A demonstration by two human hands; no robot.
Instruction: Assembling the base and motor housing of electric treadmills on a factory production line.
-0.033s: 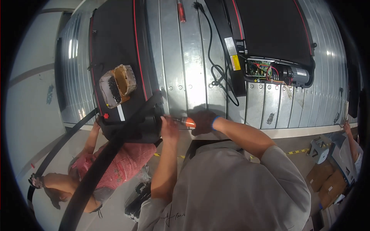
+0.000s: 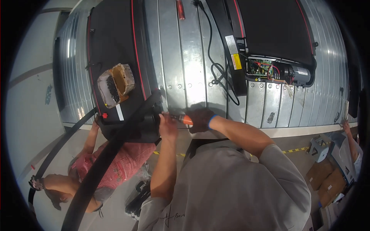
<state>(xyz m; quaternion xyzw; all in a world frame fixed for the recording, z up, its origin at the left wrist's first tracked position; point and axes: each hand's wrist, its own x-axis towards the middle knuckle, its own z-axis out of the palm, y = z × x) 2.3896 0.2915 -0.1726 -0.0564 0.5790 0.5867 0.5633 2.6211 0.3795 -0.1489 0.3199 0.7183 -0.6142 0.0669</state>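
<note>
My right hand [image 2: 200, 120], in a dark glove with a blue cuff, is wrapped round an orange-and-black power screwdriver [image 2: 187, 119]. The tool lies level, its dark front end pointing left at the black end housing [image 2: 144, 129] of a treadmill-like deck. Bare, my left hand [image 2: 168, 128] is at the right side of that housing, beside the tool's front end. Its fingers are bent together; what they pinch is too small to make out. A dark upright post [image 2: 111, 148] crosses in front of the housing and hides part of it.
On the black deck [image 2: 113, 42] stands a cut-open box [image 2: 125, 82] with small dark parts. Right of it, a black cable [image 2: 210, 50] lies on the metal slats, with a red-handled tool [image 2: 180, 10] farther back. A second deck shows an exposed circuit board [image 2: 259, 67]. A person in red [image 2: 115, 165] works close by on the left.
The view has shifted very slightly. My right hand and the screwdriver are a touch farther left and up; my left hand stays beside the housing.
</note>
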